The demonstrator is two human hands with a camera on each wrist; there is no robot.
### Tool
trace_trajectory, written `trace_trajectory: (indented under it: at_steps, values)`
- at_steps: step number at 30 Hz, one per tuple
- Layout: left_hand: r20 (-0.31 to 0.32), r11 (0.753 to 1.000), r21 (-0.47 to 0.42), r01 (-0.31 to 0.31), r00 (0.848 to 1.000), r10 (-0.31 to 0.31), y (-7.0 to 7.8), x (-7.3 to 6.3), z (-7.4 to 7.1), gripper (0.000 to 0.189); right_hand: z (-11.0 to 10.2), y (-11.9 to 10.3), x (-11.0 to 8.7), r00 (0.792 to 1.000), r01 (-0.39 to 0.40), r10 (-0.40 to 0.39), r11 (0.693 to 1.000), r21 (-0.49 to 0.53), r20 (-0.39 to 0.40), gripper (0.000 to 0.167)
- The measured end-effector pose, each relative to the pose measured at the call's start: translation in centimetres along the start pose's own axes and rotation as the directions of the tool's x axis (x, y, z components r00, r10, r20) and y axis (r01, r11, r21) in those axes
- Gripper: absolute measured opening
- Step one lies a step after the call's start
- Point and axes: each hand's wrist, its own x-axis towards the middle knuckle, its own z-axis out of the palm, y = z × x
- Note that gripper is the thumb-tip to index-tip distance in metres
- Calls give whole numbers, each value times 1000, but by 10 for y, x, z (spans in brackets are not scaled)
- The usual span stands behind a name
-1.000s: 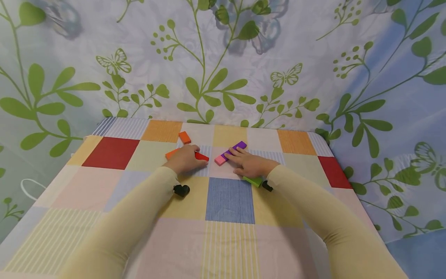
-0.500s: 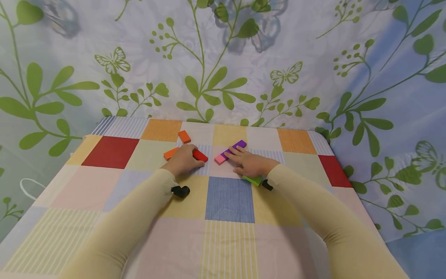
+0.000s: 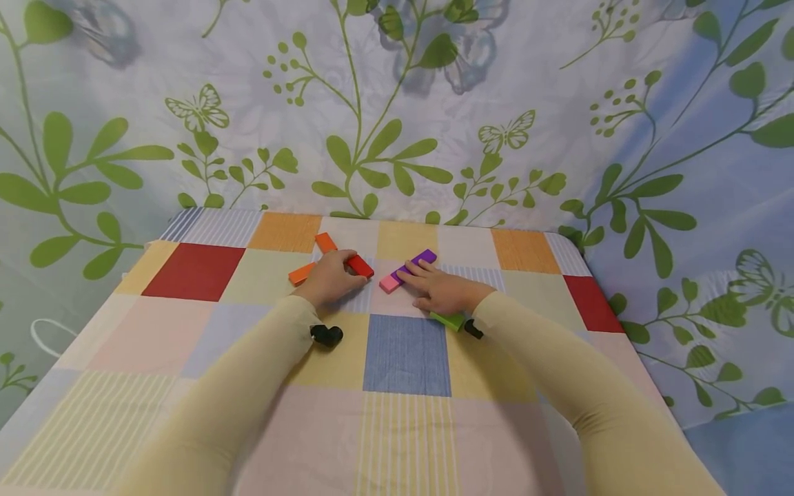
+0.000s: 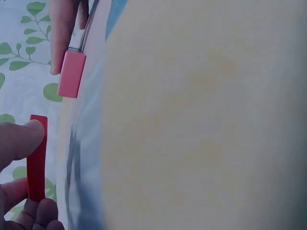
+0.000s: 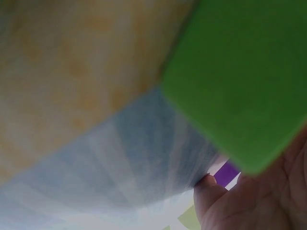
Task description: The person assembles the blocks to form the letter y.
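Note:
My left hand (image 3: pixel 329 277) pinches a red block (image 3: pixel 361 266) between thumb and fingers; in the left wrist view the thumb presses on one end of the red block (image 4: pixel 36 163). My right hand (image 3: pixel 448 291) rests with extended fingers on a purple block (image 3: pixel 425 257). A pink block (image 3: pixel 389 284) lies at the near end of the purple one, in line with it. Under the right wrist is a green block (image 3: pixel 449 320), large in the right wrist view. An orange block (image 3: pixel 300 274) lies left of my left hand, partly hidden by it.
Beyond the left hand lies another orange-red block (image 3: pixel 325 241), close to the far end of the red one. A patchwork cloth (image 3: pixel 406 355) covers the table. Behind it hangs a leaf-patterned curtain (image 3: pixel 248 103). A white cord (image 3: pixel 46 337) loops at the left edge.
My left hand has shifted the red block slightly away from me, toward the orange-red block at the back. The right hand stays in place on the purple block.

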Motion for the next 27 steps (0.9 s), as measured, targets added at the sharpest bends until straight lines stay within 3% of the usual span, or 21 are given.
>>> trace_trajectory:
  at_steps: [5, 12, 17, 27]
  values:
    - [-7, 999, -50, 14, 1000, -14, 5, 8, 7, 73, 1, 1, 2, 1000, 13, -13, 1000, 3, -4, 79]
    - [-11, 997, -41, 58, 998, -58, 10, 18, 16, 72, 2, 0, 3, 1000, -2, 2, 1000, 0, -4, 79]
    - [-10, 996, -15, 91, 996, -91, 12, 19, 20, 72, 1, -1, 2, 1000, -14, 14, 1000, 6, -1, 79]
    - [29, 995, 18, 95, 995, -96, 11, 19, 20, 76, -1, -2, 0, 1000, -26, 26, 1000, 11, 8, 80]
